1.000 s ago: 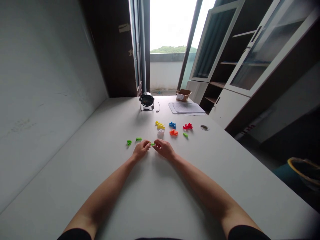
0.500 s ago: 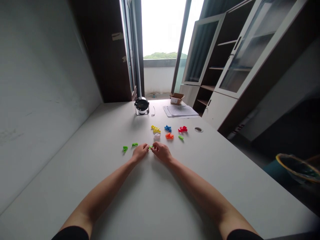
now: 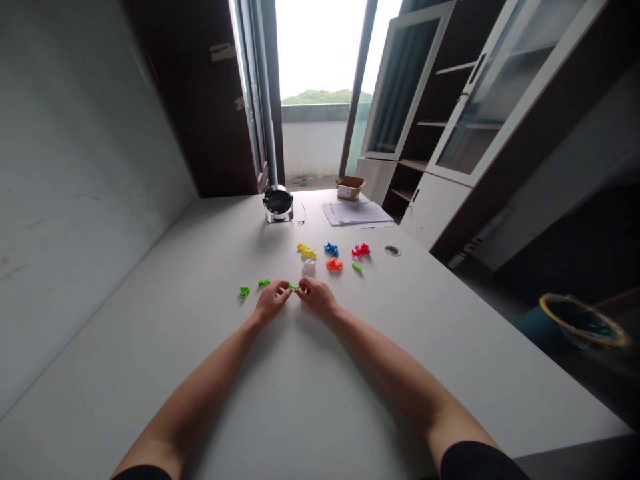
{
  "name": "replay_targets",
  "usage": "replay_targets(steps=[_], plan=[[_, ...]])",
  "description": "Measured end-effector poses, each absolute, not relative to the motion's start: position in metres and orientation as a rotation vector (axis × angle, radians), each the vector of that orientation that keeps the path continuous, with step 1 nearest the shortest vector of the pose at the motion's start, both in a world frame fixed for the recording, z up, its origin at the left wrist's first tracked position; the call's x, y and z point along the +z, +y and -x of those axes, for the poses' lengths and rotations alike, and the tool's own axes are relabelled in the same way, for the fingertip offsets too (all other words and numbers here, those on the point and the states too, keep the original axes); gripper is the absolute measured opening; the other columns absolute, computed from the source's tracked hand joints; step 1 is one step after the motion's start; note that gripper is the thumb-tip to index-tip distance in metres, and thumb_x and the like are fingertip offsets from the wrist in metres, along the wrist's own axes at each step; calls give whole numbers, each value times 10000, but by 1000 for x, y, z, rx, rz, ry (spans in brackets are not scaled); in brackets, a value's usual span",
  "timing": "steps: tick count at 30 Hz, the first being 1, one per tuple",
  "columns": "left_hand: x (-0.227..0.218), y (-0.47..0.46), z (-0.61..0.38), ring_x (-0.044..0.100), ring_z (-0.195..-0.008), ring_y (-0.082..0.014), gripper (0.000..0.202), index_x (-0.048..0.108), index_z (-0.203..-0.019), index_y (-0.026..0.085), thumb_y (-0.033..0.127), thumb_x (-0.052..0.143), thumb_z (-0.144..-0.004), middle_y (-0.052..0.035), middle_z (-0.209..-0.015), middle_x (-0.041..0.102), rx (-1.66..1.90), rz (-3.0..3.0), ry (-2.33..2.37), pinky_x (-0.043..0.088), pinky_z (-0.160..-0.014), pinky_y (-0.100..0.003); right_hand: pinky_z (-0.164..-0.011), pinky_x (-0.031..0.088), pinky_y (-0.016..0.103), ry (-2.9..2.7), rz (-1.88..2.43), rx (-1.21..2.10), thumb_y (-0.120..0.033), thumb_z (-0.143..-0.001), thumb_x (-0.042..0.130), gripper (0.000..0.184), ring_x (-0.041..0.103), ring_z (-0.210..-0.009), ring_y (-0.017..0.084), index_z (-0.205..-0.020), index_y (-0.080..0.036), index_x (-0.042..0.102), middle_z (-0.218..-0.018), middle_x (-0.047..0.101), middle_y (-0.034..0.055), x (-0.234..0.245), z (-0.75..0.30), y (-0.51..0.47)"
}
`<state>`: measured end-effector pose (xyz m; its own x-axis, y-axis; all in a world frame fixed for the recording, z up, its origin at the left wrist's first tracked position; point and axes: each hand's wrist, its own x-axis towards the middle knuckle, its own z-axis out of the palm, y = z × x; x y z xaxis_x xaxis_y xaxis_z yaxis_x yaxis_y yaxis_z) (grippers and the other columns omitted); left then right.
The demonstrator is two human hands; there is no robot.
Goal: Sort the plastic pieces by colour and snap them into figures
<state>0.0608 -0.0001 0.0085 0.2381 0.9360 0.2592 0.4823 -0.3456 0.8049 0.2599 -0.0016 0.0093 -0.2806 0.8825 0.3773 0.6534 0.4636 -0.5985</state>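
Between my two hands is a small green plastic piece (image 3: 293,287), partly hidden by the fingers. My left hand (image 3: 273,299) pinches its left end, and my right hand (image 3: 317,296) pinches the right end. Just left of my left hand lies a green plastic part (image 3: 264,283), with a second green part (image 3: 245,292) farther left. A white, cloudy plastic piece (image 3: 309,266) rests just beyond the fingertips. Past my right hand are an orange plastic piece (image 3: 334,265) and a short green piece (image 3: 357,267).
Yellow (image 3: 307,251), blue (image 3: 331,249) and red (image 3: 361,250) plastic pieces form a row behind. A round black lamp (image 3: 278,203), paper sheets (image 3: 357,213) and an open cardboard box (image 3: 350,188) stand at the far edge. A cable hole (image 3: 393,251) is at right.
The view has tilted and shifted slightly, so everything sits a little higher and more to the left. Both hands keep hold of the green piece, which shows a little more between the fingers.
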Motion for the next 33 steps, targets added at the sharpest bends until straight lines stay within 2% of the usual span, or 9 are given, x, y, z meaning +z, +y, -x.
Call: replay_targets(steps=[4,12,16,20,26,33], plan=[[8,0,-59,653,-764,-164,274,675,-1030,180,380,579,-870,-56,-948,711,1029,-1889,1272,482,-658,-250,-591,345,215,-2049,1261,417,-372,-910,635,173,532,-610,110,-881,-206,595,-748,638,-21,10,-259,-3],[8,-4,-59,597,-618,-140,366,672,-1101,165,429,601,-857,-18,-717,665,1077,-1831,1245,450,-590,-234,-613,366,224,-2070,1247,377,-363,-901,633,152,553,-635,122,-893,-214,601,-756,643,-15,10,-258,-3],[4,-1,-59,620,-637,-140,360,672,-1074,164,441,600,-855,-31,-776,691,1098,-1792,1237,471,-603,-239,-613,375,218,-2058,1225,412,-341,-897,638,151,555,-618,116,-983,-228,589,-781,653,-19,10,-259,-5],[1,2,-62,656,-677,-146,371,650,-1048,145,454,614,-846,-66,-898,713,1138,-1687,1153,511,-626,-254,-605,373,209,-2074,1199,397,-312,-867,673,225,564,-638,117,-1049,-237,565,-834,658,-20,10,-260,-8],[1,3,-61,669,-647,-147,390,657,-1018,133,476,636,-834,-91,-945,723,1118,-1613,1071,534,-635,-270,-626,375,214,-2109,1200,297,-300,-874,666,203,581,-673,122,-1040,-231,572,-843,655,-11,10,-258,-11],[5,0,-59,674,-671,-155,394,622,-1135,137,420,607,-861,-69,-841,726,1085,-1636,1040,537,-667,-274,-646,380,230,-2116,1165,237,-332,-911,623,173,580,-679,129,-1041,-221,599,-821,655,3,12,-257,-12]])
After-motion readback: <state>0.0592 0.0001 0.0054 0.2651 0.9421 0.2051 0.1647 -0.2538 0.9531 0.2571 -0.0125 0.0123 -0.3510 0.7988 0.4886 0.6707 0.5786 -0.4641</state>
